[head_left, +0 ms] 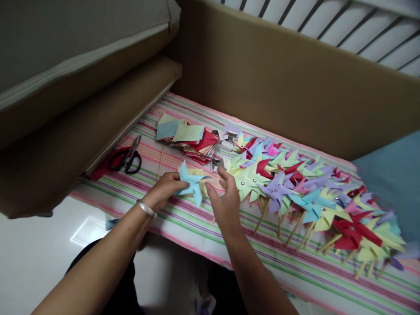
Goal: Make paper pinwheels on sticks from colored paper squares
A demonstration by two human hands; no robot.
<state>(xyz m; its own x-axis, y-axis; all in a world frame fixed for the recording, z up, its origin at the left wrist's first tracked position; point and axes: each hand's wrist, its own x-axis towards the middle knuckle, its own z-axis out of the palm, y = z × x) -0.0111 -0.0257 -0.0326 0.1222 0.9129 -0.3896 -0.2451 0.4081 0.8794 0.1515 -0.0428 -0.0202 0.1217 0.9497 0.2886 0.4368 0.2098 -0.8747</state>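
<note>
Between the thumb and fingers of my left hand (167, 188) is a light blue paper pinwheel (192, 181), its blades folded toward the middle. A pale yellow paper piece (202, 189) shows behind it. Just right of the pinwheel, my right hand (225, 192) has its thumb and fingers apart, with nothing visible in them. Close beyond its fingertips lies a small shiny grey item (217, 164), too unclear to name. Finished pinwheels on sticks (277, 189), in several colours, lie in a long pile to the right of that hand.
Stacks of coloured paper squares (190, 134) lie beyond my hands, beside a small open box (228, 142). Black-handled scissors (127, 157) and a thin wooden stick (160, 162) are at the left. A brown padded panel (278, 78) bounds the striped cloth (197, 238) at the back.
</note>
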